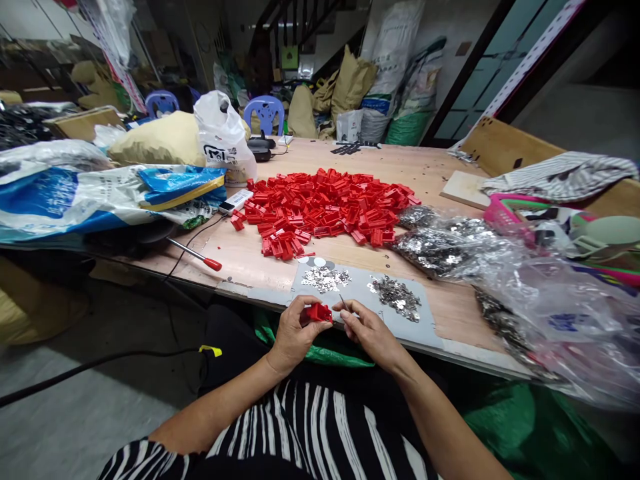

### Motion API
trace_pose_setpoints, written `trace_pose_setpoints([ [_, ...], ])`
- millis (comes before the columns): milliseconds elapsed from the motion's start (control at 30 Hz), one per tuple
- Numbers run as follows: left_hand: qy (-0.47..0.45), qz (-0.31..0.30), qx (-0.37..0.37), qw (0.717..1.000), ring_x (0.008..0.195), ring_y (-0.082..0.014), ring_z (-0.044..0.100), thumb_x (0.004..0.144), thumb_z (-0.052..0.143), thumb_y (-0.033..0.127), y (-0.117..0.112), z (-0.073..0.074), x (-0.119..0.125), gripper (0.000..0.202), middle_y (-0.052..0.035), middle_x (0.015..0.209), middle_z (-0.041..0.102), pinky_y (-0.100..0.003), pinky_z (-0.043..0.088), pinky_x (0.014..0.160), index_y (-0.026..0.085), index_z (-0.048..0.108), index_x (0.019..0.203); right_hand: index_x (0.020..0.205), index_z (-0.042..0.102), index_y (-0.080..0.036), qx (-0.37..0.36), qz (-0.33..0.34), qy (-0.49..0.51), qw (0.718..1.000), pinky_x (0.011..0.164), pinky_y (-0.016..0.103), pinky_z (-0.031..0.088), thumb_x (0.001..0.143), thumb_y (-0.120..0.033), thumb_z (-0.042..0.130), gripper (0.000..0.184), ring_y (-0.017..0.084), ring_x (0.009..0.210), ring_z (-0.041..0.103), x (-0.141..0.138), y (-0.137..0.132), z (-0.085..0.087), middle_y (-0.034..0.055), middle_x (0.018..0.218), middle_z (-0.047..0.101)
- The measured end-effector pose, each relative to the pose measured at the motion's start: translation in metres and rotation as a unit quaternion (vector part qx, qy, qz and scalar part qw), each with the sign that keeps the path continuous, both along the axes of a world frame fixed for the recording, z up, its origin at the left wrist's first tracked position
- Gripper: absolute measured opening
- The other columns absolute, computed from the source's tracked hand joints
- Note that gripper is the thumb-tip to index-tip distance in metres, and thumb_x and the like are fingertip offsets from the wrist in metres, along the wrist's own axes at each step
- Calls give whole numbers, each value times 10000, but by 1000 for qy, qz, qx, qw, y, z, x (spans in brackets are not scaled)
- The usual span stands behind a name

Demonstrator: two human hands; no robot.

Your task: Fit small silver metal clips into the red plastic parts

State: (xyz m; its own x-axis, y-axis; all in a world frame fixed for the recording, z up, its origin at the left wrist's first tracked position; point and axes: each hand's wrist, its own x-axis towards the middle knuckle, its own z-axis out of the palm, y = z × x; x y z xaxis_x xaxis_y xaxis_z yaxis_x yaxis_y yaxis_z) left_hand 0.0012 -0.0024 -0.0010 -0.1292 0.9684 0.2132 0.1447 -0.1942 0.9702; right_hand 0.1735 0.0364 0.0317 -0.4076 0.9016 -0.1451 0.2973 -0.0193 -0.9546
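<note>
My left hand [295, 331] is closed round a small red plastic part [319, 312] at the table's near edge. My right hand [367, 329] is pinched on a thin metal piece [343, 303] right beside the red part. Just beyond my hands a grey mat [425, 330] carries two small heaps of shiny metal pieces, the left heap [325, 279] and the right heap [397, 295]. Farther back a big pile of red plastic parts [325, 210] covers the middle of the wooden table [240, 257].
Clear plastic bags of metal pieces [450, 243] lie at the right. Blue and white sacks [100, 197], a white carrier bag [223, 140] and a red-tipped rod [195, 253] lie at the left. Pink baskets [505, 213] and striped cloth [560, 175] sit far right. Blue chairs stand behind.
</note>
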Motion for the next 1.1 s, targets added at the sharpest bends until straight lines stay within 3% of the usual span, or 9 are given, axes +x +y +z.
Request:
trace_pose_setpoints([
  [133,37,-22,0,999,836,-167,632,753,705,231,11,0,-7,289,-30,922,649,-297,505,798,201,573,1008,1053,645,-231,171,-7,-155,973,716,318,438,878,-337,474,266,185,771,579,4,3,-1,49,866,598],
  [300,126,-44,17,991,927,-181,618,756,673,173,29,-4,-20,319,-39,1009,652,-322,489,864,213,592,1062,1015,629,-235,225,12,-238,945,690,295,429,865,-299,509,202,184,782,611,0,6,-2,28,881,675],
  [500,149,-97,32,984,1066,-199,600,742,684,157,38,-6,-26,404,-52,1127,657,-336,459,947,229,612,1133,922,629,-232,234,46,-253,938,714,280,432,866,-248,512,131,172,812,613,-6,10,-5,21,888,664],
  [1100,152,-122,-7,981,986,-186,641,729,695,145,40,-2,-29,356,-35,1067,694,-291,472,900,215,644,1074,895,613,-226,219,67,-265,937,710,277,437,872,-207,499,118,165,797,597,-6,12,-9,21,884,630],
])
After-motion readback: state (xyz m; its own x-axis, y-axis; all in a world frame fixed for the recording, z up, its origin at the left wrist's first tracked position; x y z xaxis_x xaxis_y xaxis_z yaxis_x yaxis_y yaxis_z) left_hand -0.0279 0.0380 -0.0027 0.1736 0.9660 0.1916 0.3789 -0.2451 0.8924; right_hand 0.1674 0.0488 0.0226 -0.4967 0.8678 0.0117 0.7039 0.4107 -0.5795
